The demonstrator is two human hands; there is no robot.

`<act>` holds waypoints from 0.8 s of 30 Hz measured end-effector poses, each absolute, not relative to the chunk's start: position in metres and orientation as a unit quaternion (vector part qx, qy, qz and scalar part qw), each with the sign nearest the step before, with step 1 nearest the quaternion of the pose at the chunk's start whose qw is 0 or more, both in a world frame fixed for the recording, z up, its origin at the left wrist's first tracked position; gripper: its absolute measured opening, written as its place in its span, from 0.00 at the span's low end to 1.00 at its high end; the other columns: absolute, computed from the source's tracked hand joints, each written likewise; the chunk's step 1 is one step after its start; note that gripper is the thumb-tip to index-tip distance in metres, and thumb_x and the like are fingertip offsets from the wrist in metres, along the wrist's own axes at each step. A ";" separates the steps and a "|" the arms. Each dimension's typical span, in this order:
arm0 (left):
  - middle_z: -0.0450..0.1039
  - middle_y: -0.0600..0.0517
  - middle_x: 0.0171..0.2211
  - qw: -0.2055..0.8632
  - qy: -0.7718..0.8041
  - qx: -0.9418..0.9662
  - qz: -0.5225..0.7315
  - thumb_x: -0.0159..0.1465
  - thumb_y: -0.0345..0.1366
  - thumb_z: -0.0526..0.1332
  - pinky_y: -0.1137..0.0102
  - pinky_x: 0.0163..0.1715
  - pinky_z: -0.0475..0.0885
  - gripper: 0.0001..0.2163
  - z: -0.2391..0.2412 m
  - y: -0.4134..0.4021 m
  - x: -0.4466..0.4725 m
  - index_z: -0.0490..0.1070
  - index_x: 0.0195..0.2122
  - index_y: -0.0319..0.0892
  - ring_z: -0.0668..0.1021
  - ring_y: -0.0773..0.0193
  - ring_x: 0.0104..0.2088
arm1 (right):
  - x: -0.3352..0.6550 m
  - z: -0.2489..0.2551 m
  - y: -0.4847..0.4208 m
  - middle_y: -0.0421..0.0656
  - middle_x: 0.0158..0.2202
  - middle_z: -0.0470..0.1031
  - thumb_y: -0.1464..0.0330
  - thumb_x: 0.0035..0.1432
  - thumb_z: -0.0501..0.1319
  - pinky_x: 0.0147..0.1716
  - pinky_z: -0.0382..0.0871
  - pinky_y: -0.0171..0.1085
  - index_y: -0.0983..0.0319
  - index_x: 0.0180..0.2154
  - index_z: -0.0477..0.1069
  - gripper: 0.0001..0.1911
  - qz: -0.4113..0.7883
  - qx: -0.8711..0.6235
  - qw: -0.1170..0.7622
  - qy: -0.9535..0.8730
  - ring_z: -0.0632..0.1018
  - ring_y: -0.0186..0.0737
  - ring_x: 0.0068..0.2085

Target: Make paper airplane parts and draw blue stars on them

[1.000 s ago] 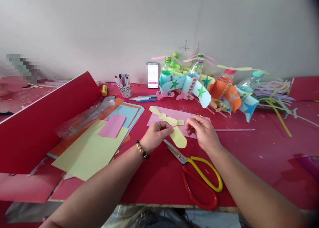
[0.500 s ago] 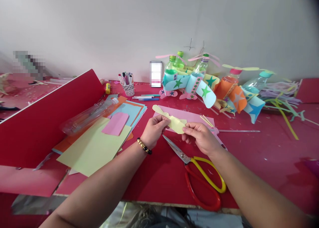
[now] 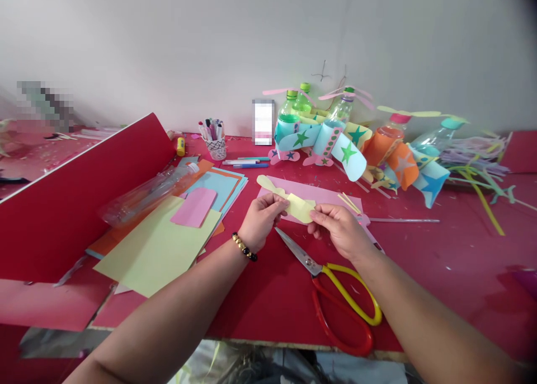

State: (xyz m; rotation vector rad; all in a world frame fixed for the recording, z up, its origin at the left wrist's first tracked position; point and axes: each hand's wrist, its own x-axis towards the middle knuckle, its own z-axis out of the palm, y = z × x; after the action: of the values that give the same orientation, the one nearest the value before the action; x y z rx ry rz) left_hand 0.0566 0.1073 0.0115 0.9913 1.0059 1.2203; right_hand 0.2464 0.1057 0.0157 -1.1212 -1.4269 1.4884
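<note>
Between my two hands is a small piece of yellow paper [image 3: 300, 207], held just above the red tabletop. My left hand [image 3: 265, 216] pinches its left end between thumb and fingers, and my right hand [image 3: 333, 224] pinches its right end. Behind my left hand lies a yellow paper propeller shape [image 3: 268, 183], partly hidden by the fingers. A pink paper sheet [image 3: 319, 192] rests flat under and beyond the hands. Just below them lie scissors [image 3: 312, 265] with one yellow and one red handle, blades pointing up and left.
Bottle planes [image 3: 335, 135] wrapped in coloured paper stand at the back right. To the left are a yellow sheet [image 3: 159, 249], a pink cut piece [image 3: 195, 206], a clear plastic bottle [image 3: 146, 196] and a slanted red board [image 3: 84, 205]. A pen cup [image 3: 216, 149] and a phone [image 3: 263, 123] stand behind.
Both hands keep their pinch on the yellow paper, which has turned slightly so more of its face shows. The view has shifted a little; other things lie as before.
</note>
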 end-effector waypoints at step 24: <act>0.62 0.60 0.22 0.615 0.370 0.486 0.499 0.51 0.36 0.72 0.76 0.24 0.60 0.23 0.006 0.109 0.056 0.70 0.48 0.40 0.66 0.74 0.23 | 0.247 0.018 0.100 0.41 0.26 0.75 0.63 0.58 0.63 0.30 0.67 0.35 0.63 0.30 0.73 0.10 0.526 -0.434 0.355 -0.639 0.73 0.34 0.27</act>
State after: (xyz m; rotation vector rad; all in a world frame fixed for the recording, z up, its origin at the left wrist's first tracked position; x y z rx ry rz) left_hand 0.0560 0.1088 0.0059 1.1196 0.8532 1.1486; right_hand 0.2466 0.0996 0.0179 -1.1224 -1.6512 1.3583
